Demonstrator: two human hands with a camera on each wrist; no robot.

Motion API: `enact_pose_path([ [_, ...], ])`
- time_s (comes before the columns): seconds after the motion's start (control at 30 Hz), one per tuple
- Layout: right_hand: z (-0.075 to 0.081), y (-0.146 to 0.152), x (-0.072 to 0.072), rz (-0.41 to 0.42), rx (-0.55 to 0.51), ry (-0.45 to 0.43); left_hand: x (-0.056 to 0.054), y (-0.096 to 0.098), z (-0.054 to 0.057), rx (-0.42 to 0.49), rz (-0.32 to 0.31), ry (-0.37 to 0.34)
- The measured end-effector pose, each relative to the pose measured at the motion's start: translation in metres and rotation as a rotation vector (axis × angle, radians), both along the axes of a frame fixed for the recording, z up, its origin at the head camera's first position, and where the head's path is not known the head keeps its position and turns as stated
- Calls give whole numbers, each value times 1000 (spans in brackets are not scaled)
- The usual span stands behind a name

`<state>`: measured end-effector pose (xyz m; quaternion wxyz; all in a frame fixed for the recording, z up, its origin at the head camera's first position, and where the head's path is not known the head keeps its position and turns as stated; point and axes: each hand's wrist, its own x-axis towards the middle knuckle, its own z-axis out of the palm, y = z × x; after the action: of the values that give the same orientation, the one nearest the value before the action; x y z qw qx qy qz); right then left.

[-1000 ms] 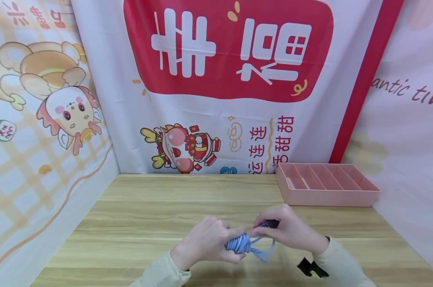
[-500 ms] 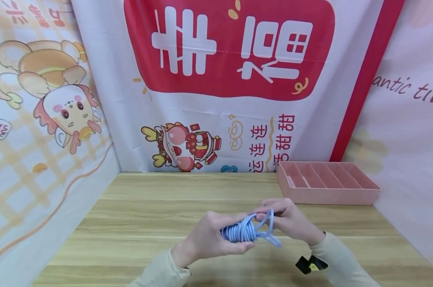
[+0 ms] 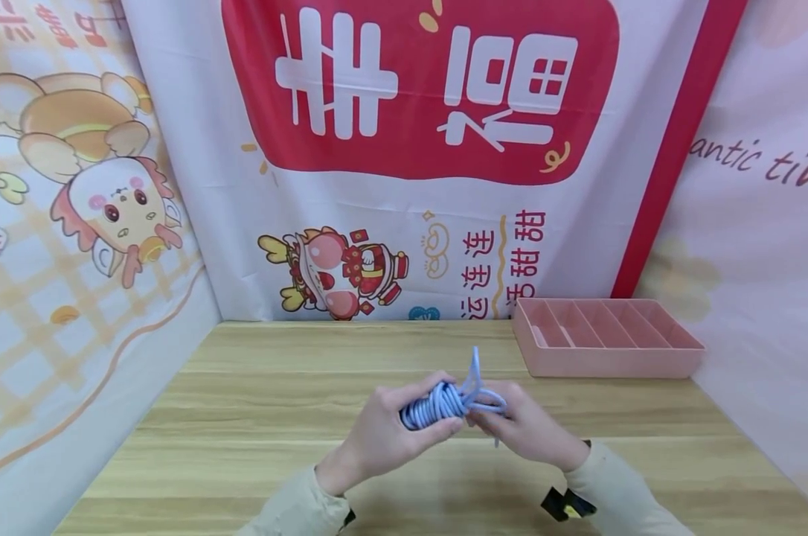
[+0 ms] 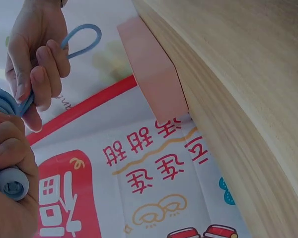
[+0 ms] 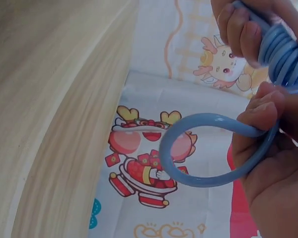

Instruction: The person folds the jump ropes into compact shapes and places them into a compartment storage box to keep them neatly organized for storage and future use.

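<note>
A light blue jump rope [image 3: 434,408], its glossy cord coiled tightly into a bundle, is held above the table. My left hand [image 3: 382,432] grips the coils, thumb and fingers on opposite sides. A round handle end [image 4: 12,183] sticks out under its fingers in the left wrist view. Just to the right, my right hand [image 3: 527,428] pinches the loose cord by the coils. In the right wrist view a wide cord loop [image 5: 167,148] stands out from its fingertips. Another thin loop [image 3: 475,365] points upward between the hands.
A pink compartment box [image 3: 611,361] stands at the back right of the wooden table [image 3: 277,372]. Printed cloth hangs behind the table and along both sides. A black-and-yellow piece [image 3: 568,505] shows at the right sleeve.
Both hands have lifted the rope bundle away from the front edge. The right hand has shifted its hold on the loose cord, and a loop now points up. A dark thing seen in its fingers earlier is hidden.
</note>
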<state>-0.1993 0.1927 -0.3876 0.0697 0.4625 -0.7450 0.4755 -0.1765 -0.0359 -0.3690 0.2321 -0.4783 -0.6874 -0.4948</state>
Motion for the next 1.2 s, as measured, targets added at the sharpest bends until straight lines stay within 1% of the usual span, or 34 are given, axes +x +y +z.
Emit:
enact_pose_path([
  [0.07,2,-3,2,1,31,-10,-3,-4,0,20,55,-38],
  [0.13,4,-5,3,-8,65,-26,-11,-9,-3,32,128,-80],
  [0.23,5,-5,5,-48,109,-55,-20,-15,-8,18,231,-141],
  [0.33,6,-2,4,-124,112,-85,-23,-17,-10,-4,302,-217],
  [0.4,9,1,4,-192,69,-121,-24,-17,-9,-2,326,-274],
  [0.5,16,5,6,-275,-89,-246,-25,-17,-8,20,339,-370],
  [0.57,20,8,7,-291,-200,-325,-25,-17,-7,23,334,-420],
  [0.63,22,9,8,-270,-290,-382,-24,-16,-7,18,329,-459],
  [0.7,24,11,9,-231,-350,-407,-23,-16,-8,10,327,-488],
  [0.83,23,10,9,-110,-489,-478,-20,-12,-11,11,311,-548],
  [0.93,21,9,8,-19,-606,-553,-17,-9,-14,3,298,-575],
  [1.0,21,8,8,11,-667,-583,-15,-7,-17,-9,298,-571],
  [1.07,21,7,7,8,-701,-588,-14,-5,-18,-16,296,-563],
  [1.2,22,5,7,-43,-727,-586,-12,-3,-20,-11,287,-539],
])
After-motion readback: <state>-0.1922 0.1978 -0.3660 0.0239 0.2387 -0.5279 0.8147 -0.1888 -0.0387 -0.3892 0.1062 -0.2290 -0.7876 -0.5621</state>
